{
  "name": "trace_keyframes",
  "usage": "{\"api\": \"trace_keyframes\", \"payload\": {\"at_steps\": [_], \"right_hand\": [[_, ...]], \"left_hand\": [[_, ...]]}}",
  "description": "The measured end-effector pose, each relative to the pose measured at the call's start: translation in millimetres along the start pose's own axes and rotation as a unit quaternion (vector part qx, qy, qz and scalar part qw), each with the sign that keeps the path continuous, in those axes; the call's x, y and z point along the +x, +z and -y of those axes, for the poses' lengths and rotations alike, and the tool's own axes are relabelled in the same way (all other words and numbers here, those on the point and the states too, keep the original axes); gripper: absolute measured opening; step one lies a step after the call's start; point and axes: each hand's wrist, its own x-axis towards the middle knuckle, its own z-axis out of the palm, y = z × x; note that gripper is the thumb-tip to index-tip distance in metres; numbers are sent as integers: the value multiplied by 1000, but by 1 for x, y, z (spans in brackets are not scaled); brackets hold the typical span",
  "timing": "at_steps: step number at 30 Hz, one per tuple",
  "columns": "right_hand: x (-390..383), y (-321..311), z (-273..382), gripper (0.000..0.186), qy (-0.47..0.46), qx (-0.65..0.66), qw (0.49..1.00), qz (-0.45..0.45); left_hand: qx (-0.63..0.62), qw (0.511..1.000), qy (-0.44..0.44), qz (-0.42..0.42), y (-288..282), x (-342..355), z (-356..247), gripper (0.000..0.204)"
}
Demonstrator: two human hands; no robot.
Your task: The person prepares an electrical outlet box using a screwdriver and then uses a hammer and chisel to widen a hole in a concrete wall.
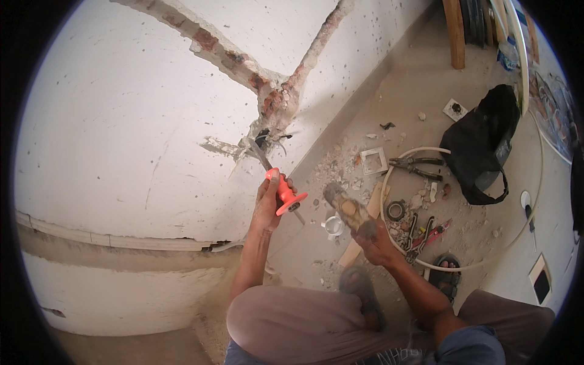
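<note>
Holding a chisel [285,194] forward, left fingers [271,185] curl; right fingers [372,236] clasp a blurred, probable hammer [347,207]

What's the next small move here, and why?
Probably bring the hammer onto the back end of the chisel: the left hand grips its orange handle, its tip sits at the ragged hole in the wall, and the right hand holds the hammer apart from it.

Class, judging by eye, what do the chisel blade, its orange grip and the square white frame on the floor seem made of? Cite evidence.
Chisel blade: probably steel; dull grey, narrow and straight.
Orange grip: plastic or rubber, hard to tell which; evenly coloured, moulded with a flared guard.
Square white frame: likely plastic; thin, smooth-looking, straight-edged.
</note>
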Motion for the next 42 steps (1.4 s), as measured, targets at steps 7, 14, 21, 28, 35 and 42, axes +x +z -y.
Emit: {"api": "trace_keyframes", "payload": {"at_steps": [7,14,21,28,35,42], "right_hand": [[11,5,27,48,60,-32,986,150],[16,8,14,47,-7,-134,964,230],[25,15,-3,45,-303,-79,918,242],[45,27,-10,49,-169,-175,938,248],[53,29,-35,47,-122,-181,953,209],[36,26,-2,54,-286,-81,925,237]], "left_hand": [[2,1000,-17,4,-5,2,-5,36],[-30,999,-21,25,-12,6,-6,35],[-110,993,-44,16,-3,8,-17,34],[-125,988,-72,51,-23,10,-32,32],[-107,991,-76,-3,-2,20,-35,29],[-113,990,-75,29,-7,32,-35,31]]}}
